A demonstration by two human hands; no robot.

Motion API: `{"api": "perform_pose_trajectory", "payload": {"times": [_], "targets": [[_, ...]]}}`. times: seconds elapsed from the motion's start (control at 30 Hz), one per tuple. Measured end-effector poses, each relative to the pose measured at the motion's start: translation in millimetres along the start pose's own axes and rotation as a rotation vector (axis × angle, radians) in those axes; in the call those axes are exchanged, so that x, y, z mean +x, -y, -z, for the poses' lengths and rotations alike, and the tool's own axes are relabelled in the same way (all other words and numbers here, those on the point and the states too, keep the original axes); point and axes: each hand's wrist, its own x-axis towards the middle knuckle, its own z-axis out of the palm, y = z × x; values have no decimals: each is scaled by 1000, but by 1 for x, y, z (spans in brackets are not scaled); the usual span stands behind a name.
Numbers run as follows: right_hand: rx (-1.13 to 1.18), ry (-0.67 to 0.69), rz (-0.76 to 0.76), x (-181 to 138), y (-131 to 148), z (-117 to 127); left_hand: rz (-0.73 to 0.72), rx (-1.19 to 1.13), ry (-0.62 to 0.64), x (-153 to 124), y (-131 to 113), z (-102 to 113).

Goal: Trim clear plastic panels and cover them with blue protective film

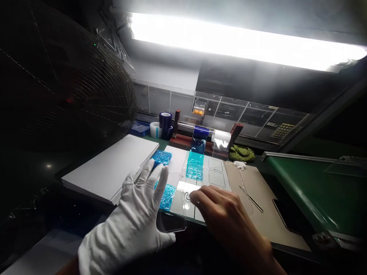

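My left hand [134, 214], in a white glove, has its fingers stretched and its thumb apart. It is around a clear thin plate [179, 225] with rounded corners, which juts past the table's front edge; the glove hides much of it. My right hand [220, 202] is bare, with its fingers curled into a pinch to the right of the plate. What its fingertips hold, if anything, is hidden. Below and beyond the hands lie blue film pieces [168, 196] and a grey board with outlined rectangles [217, 178]. A teal film strip [195, 166] hangs down from a roll.
White sheets [114, 164] are stacked at left, by a large fan [69, 99]. A red-ended roll holder [183, 140] and tape rolls [165, 121] stand behind. To the right are tweezers [252, 199], a dark phone-like slab [286, 215] and a green conveyor-like surface [304, 187].
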Motion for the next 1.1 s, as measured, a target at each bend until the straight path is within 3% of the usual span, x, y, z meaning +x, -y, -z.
{"api": "perform_pose_trajectory", "payload": {"times": [0.27, 0.43, 0.57, 0.73, 0.83, 0.93, 1.0, 1.1], "targets": [[-51, 151, -90, -18, -37, 29, -79, -47, 23, -5, 24, 0], [-17, 407, -16, -21, -47, 21, -110, -99, 68, -7, 34, 2], [43, 447, -49, -19, -47, 13, -49, -213, 106, -10, 40, 3], [206, 424, -115, -23, -45, -3, -17, -638, 152, -22, 39, -13], [350, 425, -180, -31, -41, -25, 70, -965, 108, -29, 21, -33], [420, 399, -211, -38, -43, -38, 163, -1137, 53, -30, 6, -46], [397, 395, -208, -38, -49, -34, 137, -1094, 91, -24, 12, -45], [253, 411, -168, -29, -55, -14, 15, -787, 305, -8, 37, -26]]}}
